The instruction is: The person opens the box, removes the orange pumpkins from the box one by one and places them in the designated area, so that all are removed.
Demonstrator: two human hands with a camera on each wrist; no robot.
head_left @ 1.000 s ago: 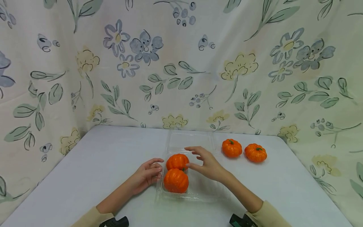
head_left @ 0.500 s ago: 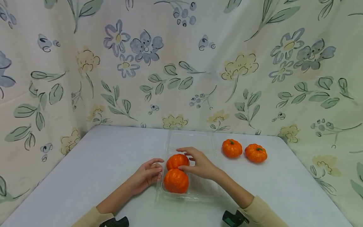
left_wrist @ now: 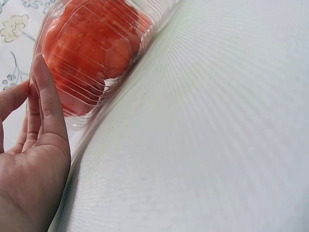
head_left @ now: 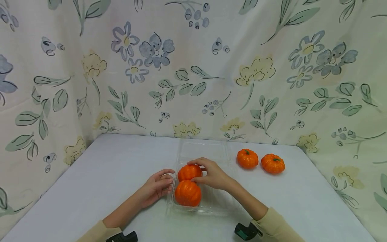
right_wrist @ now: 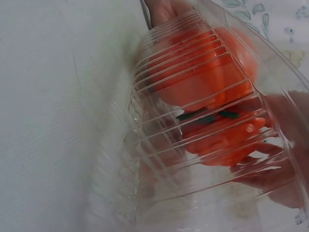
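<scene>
A transparent plastic clamshell container (head_left: 216,203) lies opened on the table. In its left side sit two small orange pumpkins, a near pumpkin (head_left: 188,194) and a far pumpkin (head_left: 188,172), touching each other. My right hand (head_left: 211,174) grips the far pumpkin, thumb at its near side and fingers over its far side. Fairly straight fingers of my left hand (head_left: 155,186) touch the container's left wall; the left wrist view shows a pumpkin (left_wrist: 91,48) behind that ribbed plastic. Through the wall in the right wrist view, green stems (right_wrist: 198,115) show between both pumpkins.
Two more orange pumpkins, one on the left (head_left: 247,159) and one on the right (head_left: 272,164), stand right of the container's raised or laid-back lid (head_left: 204,149). A floral curtain (head_left: 193,67) hangs behind the white table (head_left: 127,151).
My right hand has moved left and closed its thumb and fingers about the far pumpkin. My left hand, the container and the other pumpkins stay where they were.
</scene>
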